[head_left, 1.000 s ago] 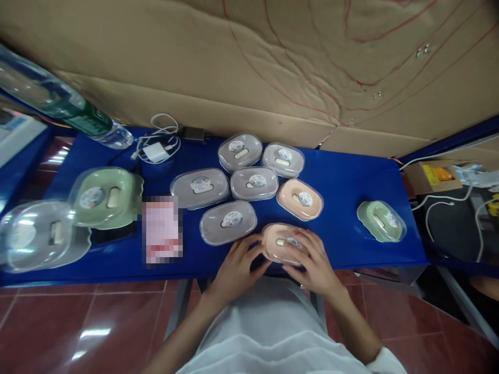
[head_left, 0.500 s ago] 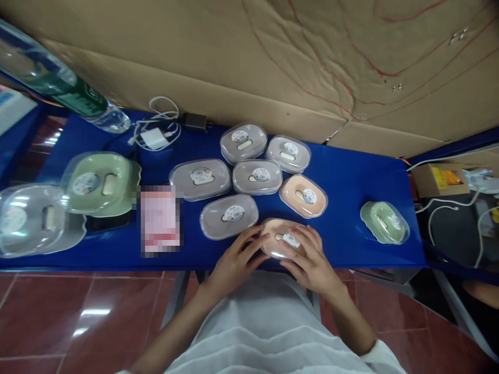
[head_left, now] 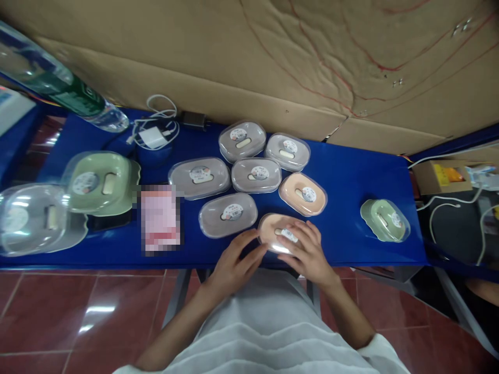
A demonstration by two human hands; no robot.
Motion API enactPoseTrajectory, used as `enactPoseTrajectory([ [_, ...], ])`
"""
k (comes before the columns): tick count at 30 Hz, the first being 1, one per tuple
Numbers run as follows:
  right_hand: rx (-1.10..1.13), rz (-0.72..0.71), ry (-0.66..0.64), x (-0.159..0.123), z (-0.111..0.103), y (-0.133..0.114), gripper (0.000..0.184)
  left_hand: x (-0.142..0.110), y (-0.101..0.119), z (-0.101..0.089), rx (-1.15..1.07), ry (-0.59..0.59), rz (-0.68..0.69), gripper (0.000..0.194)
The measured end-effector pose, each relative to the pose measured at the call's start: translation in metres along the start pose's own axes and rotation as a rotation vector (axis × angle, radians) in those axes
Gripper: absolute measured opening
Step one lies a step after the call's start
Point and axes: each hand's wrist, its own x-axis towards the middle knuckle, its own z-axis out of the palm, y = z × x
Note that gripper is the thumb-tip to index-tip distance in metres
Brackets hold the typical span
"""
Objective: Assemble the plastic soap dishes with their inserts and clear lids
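A peach soap dish with a clear lid [head_left: 273,231] sits at the near edge of the blue table [head_left: 343,176]. My right hand [head_left: 307,253] lies over its right half, fingers on the lid. My left hand [head_left: 236,264] touches its left edge with spread fingertips. A second peach dish [head_left: 303,194] lies just beyond it. Several grey lidded dishes [head_left: 228,214] cluster to the left and behind.
A green dish [head_left: 385,219] stands alone at the right. A larger green dish [head_left: 98,183] and a clear one [head_left: 37,219] sit at the left, beside a pink card [head_left: 160,218]. A water bottle [head_left: 62,85], charger and cables [head_left: 155,135] lie at the back. A cardboard wall [head_left: 249,57] rises behind.
Both hands stayed on the near peach dish, which shifted slightly away from the table edge. The camera tilted a little, lowering the cardboard wall in view.
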Motion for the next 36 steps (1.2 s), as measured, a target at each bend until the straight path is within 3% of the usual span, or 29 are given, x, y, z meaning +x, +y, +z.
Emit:
enactPoseTrajectory([
  [5, 0.019, 0.145, 0.022, 0.001, -0.028, 0.035, 0.052, 0.008, -0.009, -0.041, 0.234, 0.183, -0.092, 0.048],
  [9, -0.017, 0.229, 0.032, 0.002, -0.039, 0.057, 0.047, 0.014, -0.034, -0.058, 0.312, 0.063, -0.158, 0.051],
  [12, -0.043, 0.278, 0.060, 0.007, -0.043, 0.064, 0.044, 0.013, -0.040, -0.054, 0.282, 0.000, -0.144, 0.052],
  [15, -0.045, 0.297, 0.067, 0.011, -0.048, 0.063, 0.043, 0.013, -0.030, -0.046, 0.261, -0.048, -0.102, 0.048],
  [19, 0.024, 0.271, -0.011, 0.017, -0.050, 0.062, 0.043, 0.026, -0.018, -0.035, 0.186, -0.090, -0.037, 0.042],
  [22, 0.058, 0.245, -0.062, 0.027, -0.046, 0.062, 0.042, 0.041, -0.022, -0.024, 0.118, -0.074, -0.058, 0.037],
  [27, -0.038, 0.222, 0.122, 0.038, -0.038, 0.050, 0.035, 0.057, -0.026, -0.013, 0.184, 0.020, -0.058, 0.028],
  [31, 0.015, 0.150, 0.200, 0.035, -0.044, 0.045, 0.031, 0.047, -0.013, -0.027, 0.201, 0.008, -0.024, 0.025],
  [36, -0.044, 0.106, 0.103, 0.026, -0.043, 0.041, 0.026, 0.025, 0.000, -0.027, 0.256, -0.117, 0.106, 0.021],
])
